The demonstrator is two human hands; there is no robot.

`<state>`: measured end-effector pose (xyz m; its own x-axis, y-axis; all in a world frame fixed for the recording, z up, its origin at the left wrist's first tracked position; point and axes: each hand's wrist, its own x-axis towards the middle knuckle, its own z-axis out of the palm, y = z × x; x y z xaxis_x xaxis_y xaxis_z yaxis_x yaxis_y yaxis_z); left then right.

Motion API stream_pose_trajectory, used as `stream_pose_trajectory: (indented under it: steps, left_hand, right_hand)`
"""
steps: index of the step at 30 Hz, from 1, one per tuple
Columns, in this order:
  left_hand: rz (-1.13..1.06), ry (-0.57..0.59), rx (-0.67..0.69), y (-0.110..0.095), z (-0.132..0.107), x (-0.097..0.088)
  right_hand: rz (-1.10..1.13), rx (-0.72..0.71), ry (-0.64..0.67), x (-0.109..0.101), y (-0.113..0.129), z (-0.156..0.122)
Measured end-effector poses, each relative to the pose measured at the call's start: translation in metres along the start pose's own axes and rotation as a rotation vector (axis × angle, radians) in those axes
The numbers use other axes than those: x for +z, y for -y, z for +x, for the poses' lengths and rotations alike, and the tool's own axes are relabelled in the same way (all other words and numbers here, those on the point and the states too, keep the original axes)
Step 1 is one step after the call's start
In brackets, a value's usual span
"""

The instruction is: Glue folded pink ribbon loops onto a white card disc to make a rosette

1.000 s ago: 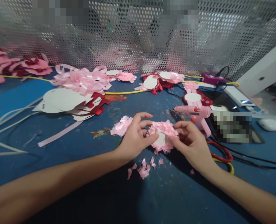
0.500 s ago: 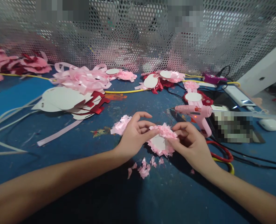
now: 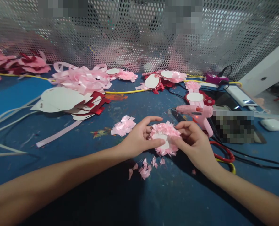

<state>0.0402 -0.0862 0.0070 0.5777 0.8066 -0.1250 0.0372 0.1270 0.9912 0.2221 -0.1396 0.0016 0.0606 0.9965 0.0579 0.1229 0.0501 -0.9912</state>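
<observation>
A round rosette (image 3: 163, 142) with a white card centre and a frilled pink ribbon edge is held between my two hands, just over the blue table. My left hand (image 3: 143, 138) grips its left side, thumb lying on the white card and fingers behind the frill. On the right side, my right hand (image 3: 191, 139) pinches the edge between thumb and fingers; some fingertips are hidden. A pile of cut pink ribbon pieces (image 3: 123, 125) lies beyond my left wrist. Small pink scraps (image 3: 145, 169) are scattered in front of the rosette.
A pink glue gun (image 3: 196, 111) with a lit orange light lies to the right. White card shapes (image 3: 61, 99) and a heap of pink ribbon (image 3: 83, 77) are at the left. Several finished rosettes (image 3: 152, 81) line the back, before a perforated metal screen (image 3: 130, 37). Cables (image 3: 250, 158) run along the right.
My left hand has shifted right along the rosette, its thumb moving down from the upper frill onto the white card. The ribbon pile behind it shows more fully. My right hand stays at the edge.
</observation>
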Motion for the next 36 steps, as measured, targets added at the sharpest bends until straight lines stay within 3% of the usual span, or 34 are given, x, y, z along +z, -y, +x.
stream_pose_trajectory:
  steps: [2, 5, 13, 28, 36]
  left_hand:
    - [0.040, 0.023, -0.005, 0.000, 0.001, -0.002]
    - [0.034, -0.041, 0.013, 0.001, 0.002, -0.004]
    - [-0.182, -0.151, 0.004, 0.008, 0.006, -0.005]
    - [-0.374, -0.187, -0.044, -0.001, 0.007, 0.001]
    - [-0.293, -0.213, -0.044, 0.000, 0.008, -0.001]
  right_hand:
    - [0.035, 0.002, -0.010, -0.002, 0.002, 0.001]
    - [0.121, 0.044, -0.013, -0.007, 0.002, 0.003]
    - [0.156, 0.095, -0.030, -0.016, -0.006, 0.011]
    - [0.251, -0.028, 0.018, -0.016, -0.005, 0.010]
    - [0.199, -0.067, 0.066, -0.021, -0.005, 0.008]
